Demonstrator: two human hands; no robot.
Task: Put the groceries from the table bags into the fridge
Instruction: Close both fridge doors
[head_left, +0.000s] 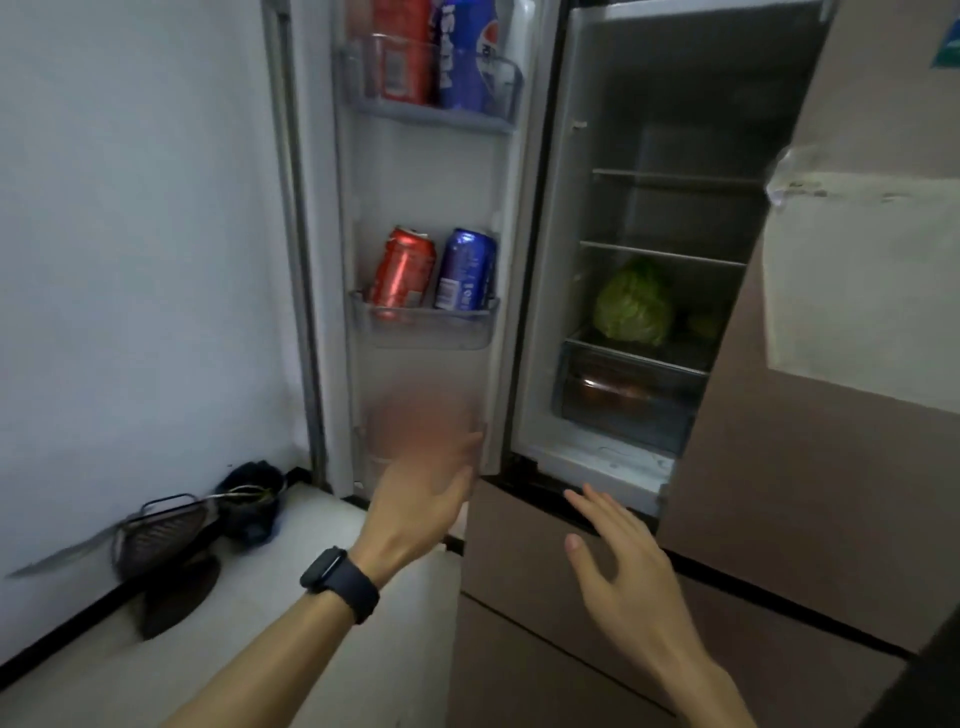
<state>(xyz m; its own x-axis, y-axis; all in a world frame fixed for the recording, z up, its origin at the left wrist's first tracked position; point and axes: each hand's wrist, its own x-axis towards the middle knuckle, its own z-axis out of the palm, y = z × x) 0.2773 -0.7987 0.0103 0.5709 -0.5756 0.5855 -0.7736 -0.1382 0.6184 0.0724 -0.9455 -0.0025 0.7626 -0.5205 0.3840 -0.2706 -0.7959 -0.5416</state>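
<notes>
White wall (130, 260) fills 9 o'clock; fridge (649, 130) stands open from 12 to 3. No grocery in either hand, and the bags are out of view. What's loaded sits in the fridge.

Hands:
- left hand (431, 488) at 6: fingers straight, empty, blurred at the lower edge of the left door (415, 171). Can't tell if it touches.
- right hand (618, 556) at 5: fingers spread and relaxed, empty, in front of the brown lower panel (519, 545).

Containers:
- top bin (436, 111) at 12: red bottle (402, 52) and blue bottle (467, 57), upright, side by side.
- lower bin (426, 325), dead centre: red can (402, 270) and blue can (465, 270), both leaning a little.
- shelf at 3: lettuce (634, 304), with something small and green behind it, too dark to name.
- crisper (623, 400) at 4: reddish-brown contents, unclear through the tinted front.

Handling, my read:
- Cans: rigid and light, likely slick once cold. Wrap round the body at mid-height.
- Bottles: heavier. Take the body, not the cap.
- Lettuce: soft and bruises easily. Cup it from below with a wide hand.
- Door: stiff and swings freely. Push at the free edge.

Counter (311, 571) at 8 carries a wire basket (166, 535) and a dark bag (254, 499).
</notes>
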